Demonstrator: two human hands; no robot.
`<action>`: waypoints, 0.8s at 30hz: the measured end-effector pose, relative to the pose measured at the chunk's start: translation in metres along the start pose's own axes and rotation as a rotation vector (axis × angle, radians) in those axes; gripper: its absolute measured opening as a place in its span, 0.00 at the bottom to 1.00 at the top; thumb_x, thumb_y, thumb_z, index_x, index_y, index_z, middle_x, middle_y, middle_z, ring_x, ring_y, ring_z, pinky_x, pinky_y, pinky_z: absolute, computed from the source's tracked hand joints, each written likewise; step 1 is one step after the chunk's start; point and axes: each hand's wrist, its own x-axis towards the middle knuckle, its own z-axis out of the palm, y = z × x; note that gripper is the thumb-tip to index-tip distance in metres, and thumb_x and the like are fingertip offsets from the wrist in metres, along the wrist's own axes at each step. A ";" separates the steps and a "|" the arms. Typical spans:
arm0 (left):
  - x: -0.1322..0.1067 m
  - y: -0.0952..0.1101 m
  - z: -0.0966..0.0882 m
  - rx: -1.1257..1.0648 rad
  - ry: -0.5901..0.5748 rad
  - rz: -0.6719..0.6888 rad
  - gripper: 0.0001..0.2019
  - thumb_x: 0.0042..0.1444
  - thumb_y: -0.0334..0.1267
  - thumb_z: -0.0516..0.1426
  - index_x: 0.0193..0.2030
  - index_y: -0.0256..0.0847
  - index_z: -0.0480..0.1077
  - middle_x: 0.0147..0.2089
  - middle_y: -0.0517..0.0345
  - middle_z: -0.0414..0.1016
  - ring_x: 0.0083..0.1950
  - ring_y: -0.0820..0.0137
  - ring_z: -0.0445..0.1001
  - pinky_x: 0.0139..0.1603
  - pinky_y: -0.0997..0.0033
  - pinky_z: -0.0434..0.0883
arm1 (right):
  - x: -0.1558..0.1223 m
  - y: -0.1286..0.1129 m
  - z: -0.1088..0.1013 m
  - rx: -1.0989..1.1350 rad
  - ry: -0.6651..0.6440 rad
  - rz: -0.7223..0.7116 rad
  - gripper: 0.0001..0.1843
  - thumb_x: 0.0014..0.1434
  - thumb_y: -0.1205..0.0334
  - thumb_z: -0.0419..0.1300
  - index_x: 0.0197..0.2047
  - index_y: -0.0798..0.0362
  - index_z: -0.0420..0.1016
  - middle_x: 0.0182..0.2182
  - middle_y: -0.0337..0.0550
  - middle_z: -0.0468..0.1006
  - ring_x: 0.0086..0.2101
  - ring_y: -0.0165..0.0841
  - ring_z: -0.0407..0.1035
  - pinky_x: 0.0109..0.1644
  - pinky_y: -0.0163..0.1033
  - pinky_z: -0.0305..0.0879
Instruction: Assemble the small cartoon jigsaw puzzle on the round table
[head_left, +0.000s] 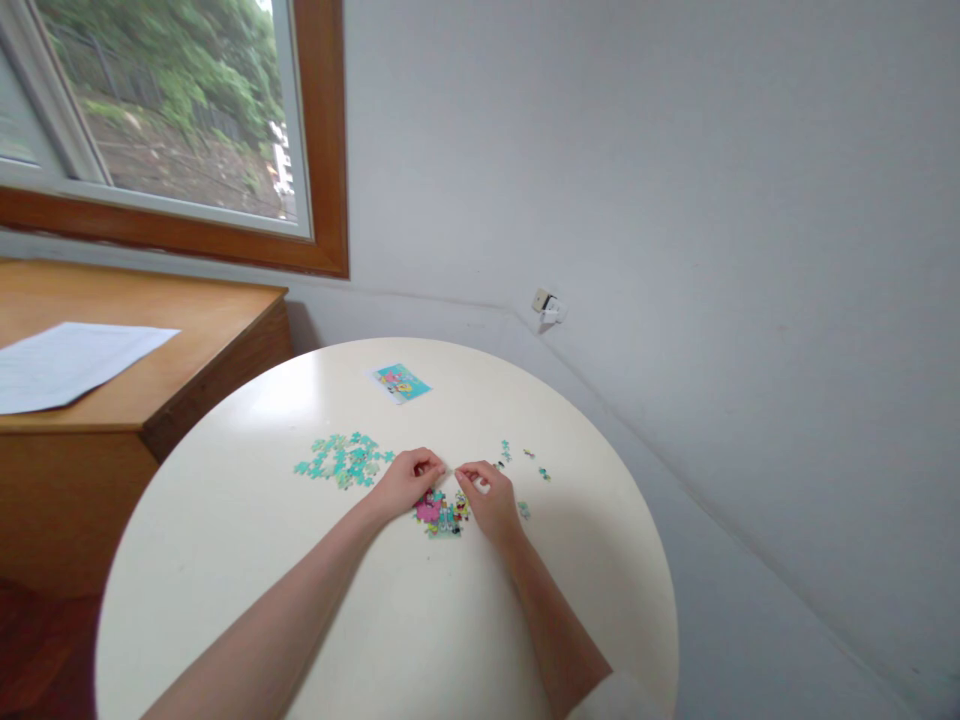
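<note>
Background paper (79, 362) illegible; left hand (405, 483), right hand (491, 502) near puzzle (445, 518); fingers (475, 468) pinched, hold unclear.

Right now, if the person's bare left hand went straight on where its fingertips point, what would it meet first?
The left hand would probably meet the bare right hand, across a narrow gap; anything held between them is too small to make out.
</note>
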 end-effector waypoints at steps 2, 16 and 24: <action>0.000 0.000 0.000 0.000 -0.001 0.000 0.10 0.49 0.40 0.53 0.26 0.35 0.70 0.21 0.61 0.66 0.24 0.75 0.61 0.27 0.75 0.59 | 0.000 0.000 0.000 0.014 -0.002 0.015 0.08 0.52 0.59 0.55 0.27 0.52 0.73 0.25 0.41 0.76 0.28 0.32 0.68 0.35 0.37 0.63; 0.001 -0.002 0.000 0.002 0.041 -0.001 0.10 0.48 0.41 0.55 0.28 0.35 0.71 0.22 0.60 0.67 0.24 0.75 0.62 0.27 0.75 0.60 | -0.001 0.002 0.002 0.052 -0.008 0.065 0.07 0.50 0.59 0.56 0.26 0.52 0.73 0.25 0.41 0.76 0.28 0.31 0.68 0.35 0.36 0.64; 0.000 0.001 -0.001 -0.016 0.026 0.001 0.10 0.47 0.41 0.55 0.28 0.35 0.70 0.21 0.62 0.66 0.24 0.75 0.61 0.26 0.75 0.59 | -0.001 0.001 0.001 0.045 -0.017 0.075 0.07 0.49 0.60 0.56 0.26 0.52 0.72 0.24 0.41 0.76 0.27 0.31 0.68 0.35 0.36 0.63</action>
